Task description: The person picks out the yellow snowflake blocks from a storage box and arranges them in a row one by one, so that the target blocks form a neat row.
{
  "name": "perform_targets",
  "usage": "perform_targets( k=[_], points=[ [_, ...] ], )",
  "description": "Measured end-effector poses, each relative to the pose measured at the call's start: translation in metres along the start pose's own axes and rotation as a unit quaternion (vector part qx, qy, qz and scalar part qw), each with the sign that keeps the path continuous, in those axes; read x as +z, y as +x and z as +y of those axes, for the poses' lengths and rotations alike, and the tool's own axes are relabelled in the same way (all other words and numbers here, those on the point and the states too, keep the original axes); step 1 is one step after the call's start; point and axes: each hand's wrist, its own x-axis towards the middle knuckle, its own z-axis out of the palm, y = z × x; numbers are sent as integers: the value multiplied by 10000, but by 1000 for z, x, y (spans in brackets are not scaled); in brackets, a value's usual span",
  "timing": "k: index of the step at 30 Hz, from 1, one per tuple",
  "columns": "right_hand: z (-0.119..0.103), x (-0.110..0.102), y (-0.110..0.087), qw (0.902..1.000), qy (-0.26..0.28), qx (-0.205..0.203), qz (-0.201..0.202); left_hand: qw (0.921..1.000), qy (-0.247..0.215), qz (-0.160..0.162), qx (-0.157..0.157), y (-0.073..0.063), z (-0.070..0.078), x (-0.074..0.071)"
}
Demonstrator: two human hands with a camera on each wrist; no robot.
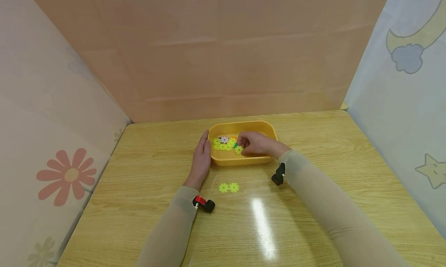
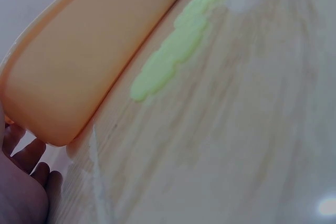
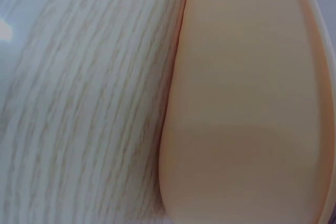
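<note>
A yellow-orange plastic tray (image 1: pixel 244 161) holds a small pile of notched snowflake building discs (image 1: pixel 224 146), mostly yellow-green, with a white one (image 1: pixel 224 140) among them. My left hand (image 1: pixel 201 160) lies with extended fingers along the tray's left end. Over the tray's middle, my right hand (image 1: pixel 256 143) has curled fingers and pinches a yellow-green snowflake disc (image 1: pixel 238 150) at its thumb and fingertips. Two more yellow-green discs (image 1: pixel 229 187) lie edge to edge on the table in front of the tray. The right wrist view shows only the tray's outer wall (image 3: pixel 247 98) and tabletop.
The wooden table (image 1: pixel 146 205) has a bright glare streak near its front. An orange-brown panel (image 1: pixel 216 58) stands behind it, and patterned walls (image 1: pixel 24 104) rise at both sides. A wrist camera (image 1: pixel 208 206) sits on each forearm.
</note>
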Motion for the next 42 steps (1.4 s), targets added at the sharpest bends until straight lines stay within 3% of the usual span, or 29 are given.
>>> perform_targets(
  k=[18, 30, 42],
  points=[
    [0, 0, 1, 9997, -131, 107, 167, 10000, 59, 40, 17, 1, 0, 1],
    [-1, -3, 1, 9971, 439, 241, 568, 10000, -12, 26, 36, 0, 1, 1],
    [-5, -6, -3, 9935, 640, 261, 900, 10000, -16, 52, -17, -1, 2, 1]
  ],
)
